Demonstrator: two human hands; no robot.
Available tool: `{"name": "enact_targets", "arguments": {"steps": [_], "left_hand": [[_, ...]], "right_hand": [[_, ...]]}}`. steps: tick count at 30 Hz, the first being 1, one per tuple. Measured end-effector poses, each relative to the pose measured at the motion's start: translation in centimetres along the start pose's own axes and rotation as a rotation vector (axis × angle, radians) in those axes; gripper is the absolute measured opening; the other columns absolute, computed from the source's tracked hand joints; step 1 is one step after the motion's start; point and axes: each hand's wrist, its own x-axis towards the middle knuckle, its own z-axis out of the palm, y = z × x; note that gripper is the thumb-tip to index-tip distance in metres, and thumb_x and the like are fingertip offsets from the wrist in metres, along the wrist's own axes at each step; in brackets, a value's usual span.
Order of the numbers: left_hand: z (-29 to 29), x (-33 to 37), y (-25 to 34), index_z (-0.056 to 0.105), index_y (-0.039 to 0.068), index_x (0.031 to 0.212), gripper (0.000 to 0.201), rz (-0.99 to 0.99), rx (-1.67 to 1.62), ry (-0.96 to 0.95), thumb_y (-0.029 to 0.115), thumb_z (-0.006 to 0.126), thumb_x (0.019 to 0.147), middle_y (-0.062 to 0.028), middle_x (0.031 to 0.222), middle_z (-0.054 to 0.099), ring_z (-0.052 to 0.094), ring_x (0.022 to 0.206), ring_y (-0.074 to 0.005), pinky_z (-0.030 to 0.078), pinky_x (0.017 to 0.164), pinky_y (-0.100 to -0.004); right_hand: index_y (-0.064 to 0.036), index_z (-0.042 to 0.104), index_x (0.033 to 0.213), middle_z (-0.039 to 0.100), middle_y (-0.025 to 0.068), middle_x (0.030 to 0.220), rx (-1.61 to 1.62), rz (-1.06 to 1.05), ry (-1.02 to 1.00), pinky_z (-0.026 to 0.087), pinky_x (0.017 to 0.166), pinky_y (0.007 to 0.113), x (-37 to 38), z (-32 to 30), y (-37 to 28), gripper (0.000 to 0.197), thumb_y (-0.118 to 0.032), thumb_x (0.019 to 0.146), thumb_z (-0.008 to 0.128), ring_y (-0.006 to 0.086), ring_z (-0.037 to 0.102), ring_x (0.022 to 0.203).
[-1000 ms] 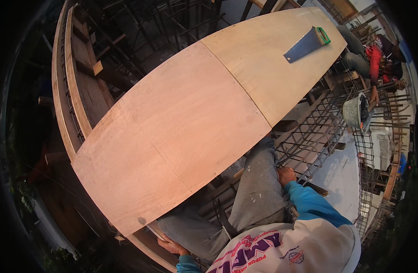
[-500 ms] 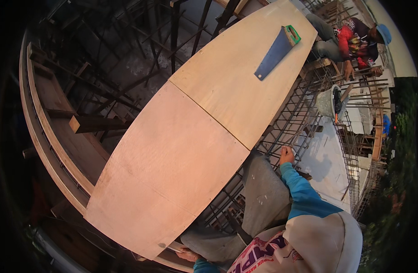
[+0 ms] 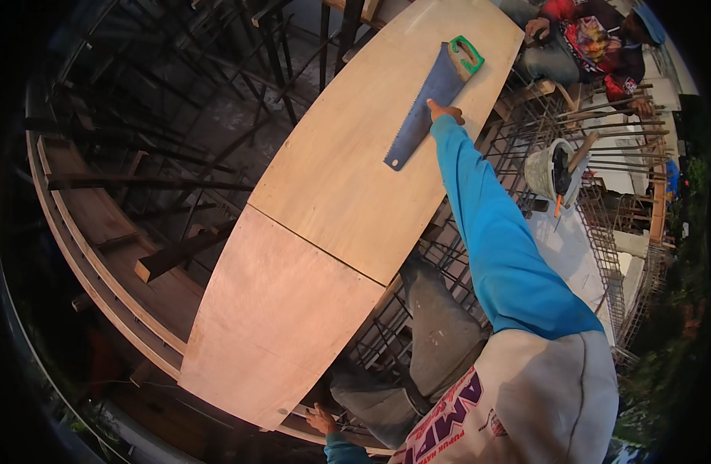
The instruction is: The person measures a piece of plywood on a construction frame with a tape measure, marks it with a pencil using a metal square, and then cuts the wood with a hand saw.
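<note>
The right hand [image 3: 446, 114], at the end of an outstretched blue sleeve [image 3: 498, 247], is at the middle of a handsaw [image 3: 421, 116], a fingertip touching its blue-grey blade; whether that grip is closed on the blade or merely laid against it, I cannot tell. The saw lies flat on the pale plywood panel [image 3: 340, 170], its green-edged handle [image 3: 467, 56] at the far right, its holed tip toward the near side and its teeth along the left edge. A seam divides this panel from a pinkish plywood panel [image 3: 270, 309] nearer the person. The left hand [image 3: 322, 419] is low, just beyond the near end of the pinkish panel, its grip loose with fingers apart, close to a curved timber rail [image 3: 297, 428]; contact is unclear. Grey trousers [image 3: 444, 317] show right of the panels, above a steel rebar cage [image 3: 448, 267]. Farther right sits a bucket [image 3: 538, 172] with tools in it, and at the far right a co-worker [image 3: 595, 46] in a red and dark top has one hand [image 3: 641, 107] by the protruding bars. Left of the panels runs curved timber formwork [image 3: 100, 251].
</note>
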Motion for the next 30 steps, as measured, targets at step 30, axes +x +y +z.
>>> {"name": "enact_targets", "arguments": {"steps": [30], "left_hand": [[-22.3,-9.1,41.5,0.046,0.002,0.136,0.082,0.845,-0.686,-0.699,0.028,0.088,0.071,-0.0114,0.119,0.060,0.058,0.111,-0.0234,0.049,0.096,-0.0385]], "right_hand": [[-0.0011,0.061,0.101,0.059,0.0180,0.085,-0.297,-1.129,-1.585,0.044,0.067,0.041,-20.8,-30.0,14.5,0.029,-0.028,0.092,0.064,0.0319,0.057,0.075]]}}
